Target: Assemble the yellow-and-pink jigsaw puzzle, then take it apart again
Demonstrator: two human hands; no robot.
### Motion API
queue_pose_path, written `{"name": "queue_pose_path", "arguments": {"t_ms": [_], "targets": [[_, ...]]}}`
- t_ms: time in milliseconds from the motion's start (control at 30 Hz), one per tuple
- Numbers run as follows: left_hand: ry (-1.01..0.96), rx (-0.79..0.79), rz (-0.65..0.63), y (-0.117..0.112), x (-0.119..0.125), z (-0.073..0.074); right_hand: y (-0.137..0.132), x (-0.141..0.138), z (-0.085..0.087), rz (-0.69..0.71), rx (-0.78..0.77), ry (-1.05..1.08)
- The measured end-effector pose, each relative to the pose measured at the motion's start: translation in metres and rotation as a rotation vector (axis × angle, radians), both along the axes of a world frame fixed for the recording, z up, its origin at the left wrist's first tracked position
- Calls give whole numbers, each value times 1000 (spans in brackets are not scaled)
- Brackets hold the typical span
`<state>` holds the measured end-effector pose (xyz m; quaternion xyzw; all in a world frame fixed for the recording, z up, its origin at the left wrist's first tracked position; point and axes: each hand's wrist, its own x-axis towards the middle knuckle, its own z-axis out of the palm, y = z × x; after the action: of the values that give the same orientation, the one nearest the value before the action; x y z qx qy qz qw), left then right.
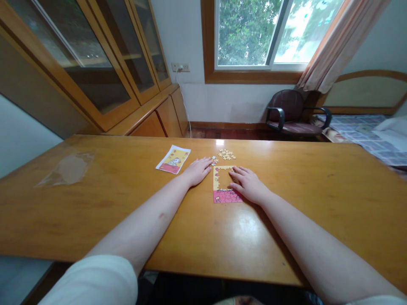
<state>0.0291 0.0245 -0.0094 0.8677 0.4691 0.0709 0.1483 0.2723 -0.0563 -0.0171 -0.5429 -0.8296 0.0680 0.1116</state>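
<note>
A partly assembled jigsaw puzzle (222, 192) lies on the wooden table (133, 203), with a yellow border, a pink bottom strip and bare wood in its middle. My left hand (199, 169) rests flat just left of it, fingers stretched toward a few loose pieces (214, 160). My right hand (248, 183) lies over the puzzle's right edge, fingers extended and pressing on the pieces there. A small heap of loose puzzle pieces (227, 154) sits beyond the puzzle.
A picture card (173, 159) showing the puzzle image lies to the left. A clear plastic bag (68, 168) lies far left on the table. Glass-door cabinets (104, 63) stand at left, an armchair (294, 114) under the window, a bed (375, 135) at right.
</note>
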Motion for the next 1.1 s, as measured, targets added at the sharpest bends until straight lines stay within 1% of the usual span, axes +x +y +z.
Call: {"name": "queue_pose_path", "arguments": {"t_ms": [133,233,300,467,600,733,800,867,933,967,1033,1100], "targets": [[18,41,6,-1,6,-1,0,-1,0,-3,-8,-3],[71,35,-64,4,15,0,-1,-1,1,-11,-25,9],[108,9,-81,6,18,0,-2,-2,2,-12,-42,11],[138,-13,-64,3,11,0,-2,-2,2,-28,-64,-13],[208,-15,-29,-6,5,1,-2,-4,0,-78,-72,-67],[278,-83,-24,-15,9,1,-3,-8,2,-121,-98,-139],[271,-94,-7,-21,12,3,-3,-10,2,-130,-113,-148],[233,-63,25,-29,15,7,-2,-10,2,-135,-115,-130],[191,-6,5,-38,16,13,-1,-8,2,-157,-98,-97],[184,5,-25,-42,15,17,0,-7,2,-174,-85,-79],[202,-5,-81,-50,10,23,2,-3,2,-204,-56,-44],[219,-24,-102,-53,3,27,3,0,2,-209,-32,-16]]}}
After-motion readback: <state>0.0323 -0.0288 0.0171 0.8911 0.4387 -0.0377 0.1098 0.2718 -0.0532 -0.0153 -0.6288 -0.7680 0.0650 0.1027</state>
